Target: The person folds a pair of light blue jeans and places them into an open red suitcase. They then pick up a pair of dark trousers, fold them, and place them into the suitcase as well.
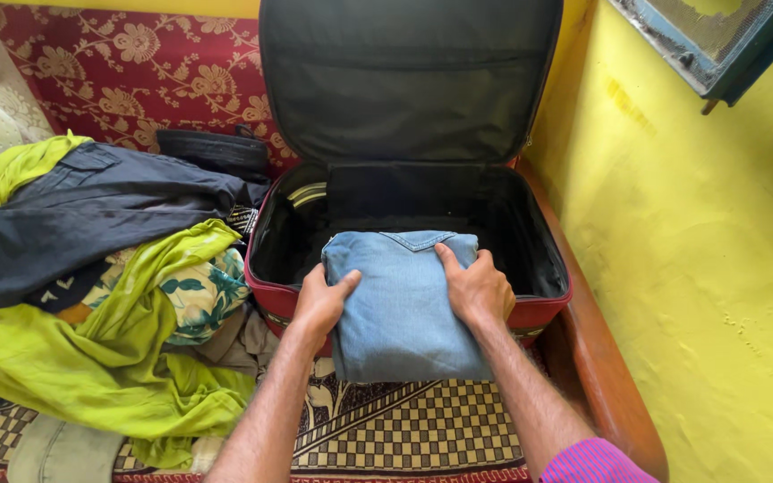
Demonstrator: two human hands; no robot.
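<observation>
Denim, folded into a pale blue bundle of jeans (402,304), straddles the near rim of the open suitcase (543,309). Left hand (319,302) and right hand (476,288) clasp its sides, fingers curled over the cloth. Beyond the fingertips the suitcase floor lies bare; sliding the bundle forward looks the likely need.

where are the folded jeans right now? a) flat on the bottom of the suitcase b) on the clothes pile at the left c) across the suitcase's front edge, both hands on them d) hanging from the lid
c: the folded jeans lie across the front rim of the open suitcase, with the left hand and right hand gripping their sides.
</observation>
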